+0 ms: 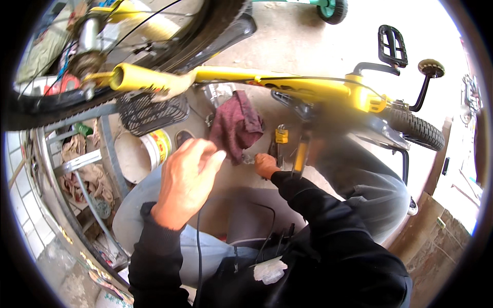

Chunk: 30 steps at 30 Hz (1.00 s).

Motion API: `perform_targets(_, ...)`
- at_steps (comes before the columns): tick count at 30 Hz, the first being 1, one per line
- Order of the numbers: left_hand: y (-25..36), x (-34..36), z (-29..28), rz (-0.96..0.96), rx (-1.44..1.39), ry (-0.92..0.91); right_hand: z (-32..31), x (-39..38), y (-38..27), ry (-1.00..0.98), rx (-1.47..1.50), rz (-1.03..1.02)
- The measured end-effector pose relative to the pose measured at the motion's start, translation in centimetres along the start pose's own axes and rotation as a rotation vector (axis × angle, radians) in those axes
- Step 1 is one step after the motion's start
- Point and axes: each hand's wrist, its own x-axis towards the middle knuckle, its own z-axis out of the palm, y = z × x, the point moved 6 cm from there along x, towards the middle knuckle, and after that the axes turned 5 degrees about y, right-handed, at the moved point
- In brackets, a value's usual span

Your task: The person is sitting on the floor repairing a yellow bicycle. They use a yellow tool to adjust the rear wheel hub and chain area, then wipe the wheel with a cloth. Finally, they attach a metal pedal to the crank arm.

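My left hand (pixel 187 185) is raised in the centre-left, fingers loosely bent and apart, holding nothing I can see, below a crumpled maroon cloth (pixel 236 123). My right hand (pixel 267 165) is low on the ground with fingers curled around something dark, too hidden to name. Just beyond it lies a tool with a yellow part (pixel 281 134); another long tool with an orange-yellow handle (pixel 300 156) shows blurred beside my right sleeve. A yellow bicycle frame (pixel 226 74) spans the view above both hands, with a pedal (pixel 392 45) at right and a smudged blur over part of it.
A tyre (pixel 416 131) is at right, a large wheel (pixel 61 110) at upper left. Left are a black basket (pixel 149 110), white bucket (pixel 133 156) and metal rack (pixel 82 159) with rags. A teal wheeled object (pixel 328 10) stands behind. My bent legs (pixel 375 190) surround the work area.
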Motion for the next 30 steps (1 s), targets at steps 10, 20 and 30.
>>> perform_targets(10, 0.9, 0.2, 0.8, -0.007, 0.05, -0.06, -6.8, 0.7, -6.1, 0.39, 0.022, -0.156)
perform_targets(20, 0.8, 0.3, 1.0, -0.056, 0.039, -0.088, -7.2, 6.7, -5.1, 0.556, 0.26, -0.218)
perform_targets(30, -1.6, 0.9, -0.7, -0.064, 0.048, 0.044, -16.3, -1.5, -10.4, 0.744, 0.589, -0.344)
